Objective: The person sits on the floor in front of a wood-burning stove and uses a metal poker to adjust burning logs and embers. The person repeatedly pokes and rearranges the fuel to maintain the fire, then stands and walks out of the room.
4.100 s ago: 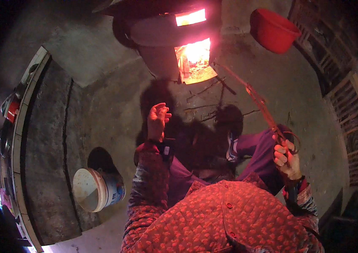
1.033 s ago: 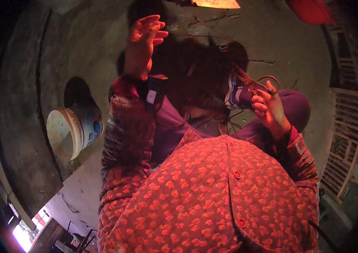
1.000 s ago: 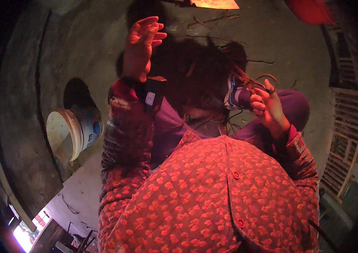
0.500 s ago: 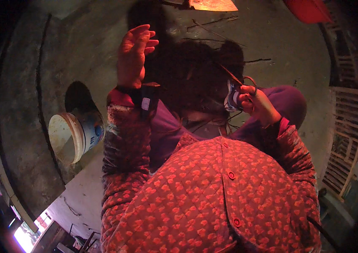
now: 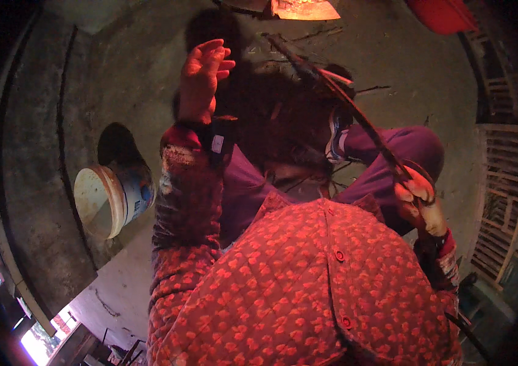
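Note:
My left hand (image 5: 205, 76) is raised above the floor, palm up, fingers apart and slightly curled, with nothing in it. My right hand (image 5: 418, 201) is closed on the looped handle end of long, dark metal fire tongs (image 5: 371, 131), beside my bent right knee (image 5: 420, 146). The tongs slant up and left across the floor, their far end near some thin sticks (image 5: 371, 88) below the glowing stove opening (image 5: 304, 8), which is cut off by the top edge. Dark shadow hides much of the floor between my hands and around my shoe.
A white plastic bucket (image 5: 129, 201) stands at my left beside a raised concrete ledge (image 5: 39, 158). A red basin (image 5: 439, 12) is at the upper right. Wooden slatted frames (image 5: 500, 207) line the right side.
My view has tilted down from the fire since the oldest frame. In the last half second my right hand moved down and right, and the tongs now stretch long toward the upper left.

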`<state>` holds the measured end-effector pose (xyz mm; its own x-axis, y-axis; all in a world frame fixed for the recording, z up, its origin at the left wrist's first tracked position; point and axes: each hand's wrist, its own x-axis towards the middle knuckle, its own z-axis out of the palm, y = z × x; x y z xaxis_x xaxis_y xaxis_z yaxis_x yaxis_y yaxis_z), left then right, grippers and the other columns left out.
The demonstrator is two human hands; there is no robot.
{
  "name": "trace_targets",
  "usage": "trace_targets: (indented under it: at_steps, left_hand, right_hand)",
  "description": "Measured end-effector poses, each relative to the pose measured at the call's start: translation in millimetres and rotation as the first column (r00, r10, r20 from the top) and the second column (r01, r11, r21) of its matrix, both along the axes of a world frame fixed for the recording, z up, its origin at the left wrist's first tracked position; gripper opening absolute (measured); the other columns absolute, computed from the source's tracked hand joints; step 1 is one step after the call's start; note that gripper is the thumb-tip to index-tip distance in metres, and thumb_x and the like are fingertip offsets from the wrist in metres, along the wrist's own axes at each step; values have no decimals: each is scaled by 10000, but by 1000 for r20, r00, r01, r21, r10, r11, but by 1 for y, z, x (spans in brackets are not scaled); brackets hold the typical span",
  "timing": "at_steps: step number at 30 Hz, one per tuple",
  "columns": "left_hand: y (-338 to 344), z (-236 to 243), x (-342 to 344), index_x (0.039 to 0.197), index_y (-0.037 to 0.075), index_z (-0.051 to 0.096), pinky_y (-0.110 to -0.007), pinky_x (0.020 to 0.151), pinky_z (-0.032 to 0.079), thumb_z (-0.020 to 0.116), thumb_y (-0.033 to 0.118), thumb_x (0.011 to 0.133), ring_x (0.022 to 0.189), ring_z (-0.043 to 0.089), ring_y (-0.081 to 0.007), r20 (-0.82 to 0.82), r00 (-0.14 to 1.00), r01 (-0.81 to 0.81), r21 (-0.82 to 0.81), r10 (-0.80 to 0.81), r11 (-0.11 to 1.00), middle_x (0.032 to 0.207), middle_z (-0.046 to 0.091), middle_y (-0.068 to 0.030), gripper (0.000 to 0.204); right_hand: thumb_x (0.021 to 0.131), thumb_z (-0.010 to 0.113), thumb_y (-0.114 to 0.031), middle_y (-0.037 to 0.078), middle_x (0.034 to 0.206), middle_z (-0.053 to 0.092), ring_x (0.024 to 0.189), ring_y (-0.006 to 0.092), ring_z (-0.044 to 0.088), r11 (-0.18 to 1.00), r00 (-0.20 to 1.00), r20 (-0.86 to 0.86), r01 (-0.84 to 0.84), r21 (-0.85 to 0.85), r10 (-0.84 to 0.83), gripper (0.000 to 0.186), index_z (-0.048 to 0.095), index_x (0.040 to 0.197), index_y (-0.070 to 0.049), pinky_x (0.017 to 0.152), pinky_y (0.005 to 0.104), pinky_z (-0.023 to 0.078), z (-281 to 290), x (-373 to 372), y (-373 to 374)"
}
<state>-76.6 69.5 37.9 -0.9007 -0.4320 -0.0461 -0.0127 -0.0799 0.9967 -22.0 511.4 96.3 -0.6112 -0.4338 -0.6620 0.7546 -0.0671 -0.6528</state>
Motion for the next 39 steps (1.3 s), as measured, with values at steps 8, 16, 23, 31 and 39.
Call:
trace_targets:
  at_steps: [8, 16, 23, 31, 39]
  left_hand:
    - [3, -7, -7, 1135, 73, 550, -253, 710, 476, 567, 248, 901, 860, 613, -143, -13, 999, 35, -18, -35, 999, 1026, 612, -73, 293]
    - [16, -18, -24, 1129, 83, 544, -241, 665, 473, 553, 234, 902, 776, 601, -118, 23, 998, 61, -19, -60, 998, 981, 610, -49, 273]
    - [19, -26, -31, 1095, 75, 560, -258, 626, 457, 584, 182, 859, 724, 598, -118, 47, 999, 7, -25, -5, 1000, 939, 612, -37, 261]
    - [13, -22, -22, 1102, 70, 553, -250, 612, 452, 577, 192, 862, 719, 596, -121, 32, 999, -2, -17, 3, 1000, 940, 606, -37, 270]
    - [-4, -13, 1, 1156, 83, 526, -245, 668, 463, 528, 259, 913, 813, 598, -128, 8, 1000, -10, -28, 10, 1000, 1030, 594, -54, 300]
  right_hand:
    - [860, 631, -308, -8, 714, 416, 506, 33, 305, 999, 992, -125, 21, 41, -16, 611, 374, 1358, -64, 422, 174, 230, 31, 51, 59]
    - [781, 697, -343, 10, 709, 494, 462, 42, 371, 991, 964, -250, 110, 80, -87, 745, 346, 1352, -19, 401, 185, 253, 43, 114, 112]
    - [755, 736, -329, 5, 655, 478, 440, 46, 396, 993, 944, -314, 79, -83, -101, 822, 303, 1350, 38, 379, 187, 266, 30, 148, 146]
    - [815, 648, -275, -10, 630, 416, 403, 54, 314, 954, 944, -270, 113, -277, -190, 735, 281, 1376, 25, 367, 203, 241, 32, 118, 102]
    - [846, 589, -289, -26, 642, 388, 386, 54, 300, 895, 968, -191, 65, -441, -164, 637, 325, 1366, -31, 353, 205, 268, 19, 36, 25]
